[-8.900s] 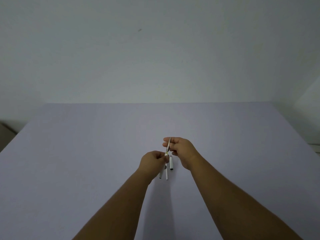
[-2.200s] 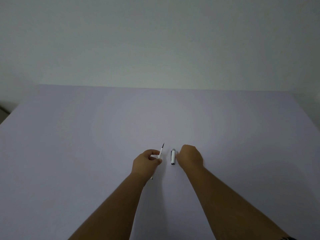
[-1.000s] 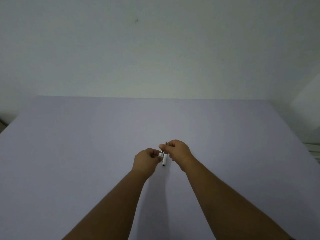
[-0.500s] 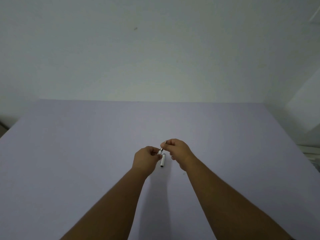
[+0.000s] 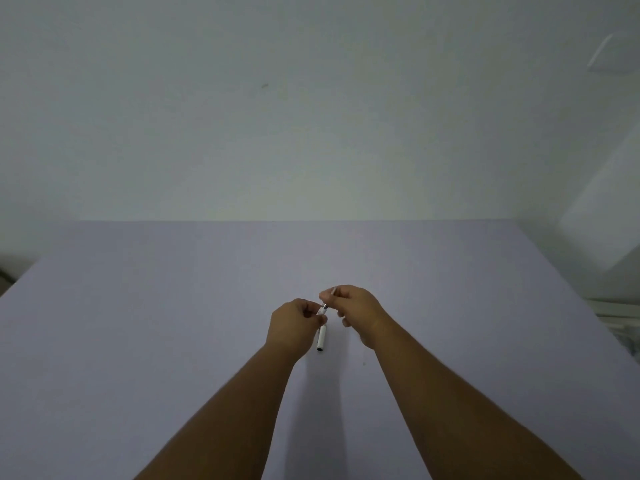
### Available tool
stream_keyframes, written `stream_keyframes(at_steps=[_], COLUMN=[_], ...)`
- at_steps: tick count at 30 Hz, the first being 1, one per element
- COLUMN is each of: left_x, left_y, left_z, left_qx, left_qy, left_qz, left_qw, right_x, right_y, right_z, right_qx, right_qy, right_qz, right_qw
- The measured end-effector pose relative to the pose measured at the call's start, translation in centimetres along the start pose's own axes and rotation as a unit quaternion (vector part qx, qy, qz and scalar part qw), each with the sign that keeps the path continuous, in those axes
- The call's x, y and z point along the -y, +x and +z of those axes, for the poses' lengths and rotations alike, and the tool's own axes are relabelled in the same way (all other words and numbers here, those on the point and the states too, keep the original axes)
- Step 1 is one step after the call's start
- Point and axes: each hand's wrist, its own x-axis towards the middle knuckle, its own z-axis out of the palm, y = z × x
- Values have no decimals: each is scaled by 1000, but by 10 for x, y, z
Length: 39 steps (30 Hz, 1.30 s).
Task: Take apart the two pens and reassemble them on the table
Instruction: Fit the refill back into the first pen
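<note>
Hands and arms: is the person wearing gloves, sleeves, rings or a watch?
No. The left hand and right hand are bare, with no gloves or rings showing. Both forearms are uncovered right down to the picture's bottom edge, with no sleeve, watch or bracelet in view.

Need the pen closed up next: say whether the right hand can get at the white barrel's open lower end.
Probably yes. The white barrel hangs below the left hand, its dark end uncovered; the right hand sits just beside it, though already pinching the thin piece.

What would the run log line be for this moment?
left hand: grips white pen barrel | right hand: pinches the pen's front end | both raised over table | second pen: not visible
</note>
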Motion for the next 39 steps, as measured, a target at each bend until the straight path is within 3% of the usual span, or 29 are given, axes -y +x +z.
stream_keyframes(at_steps=[4, 9, 12, 17, 20, 24, 39], left_x=[-9, -20, -24, -28, -32, -33, -37], left_y=[-1, 0, -5, -8, -11, -12, -11], left_z=[0, -3, -1, 0, 1, 1, 0], left_qx=[-5, -22, -30, -49, -54, -56, -73], left_qy=[20, 28, 60, 71, 99, 83, 63], left_qz=[18, 38, 65, 76, 87, 88, 90], left_qw=[1000, 999, 996, 993, 990, 991, 991], right_x=[10, 16, 18, 14, 16, 16, 22], right_y=[-1, -8, -11, -16, -17, -16, -16], right_z=[0, -9, -10, -14, -10, -14, -13], right_qx=[-46, -15, -44, -18, -53, -28, -72], right_qy=[-59, 16, -7, 54, 36, 100, 43], right_qz=[5, -41, -27, -41, -16, -40, -58], right_qw=[997, 999, 999, 998, 998, 994, 995])
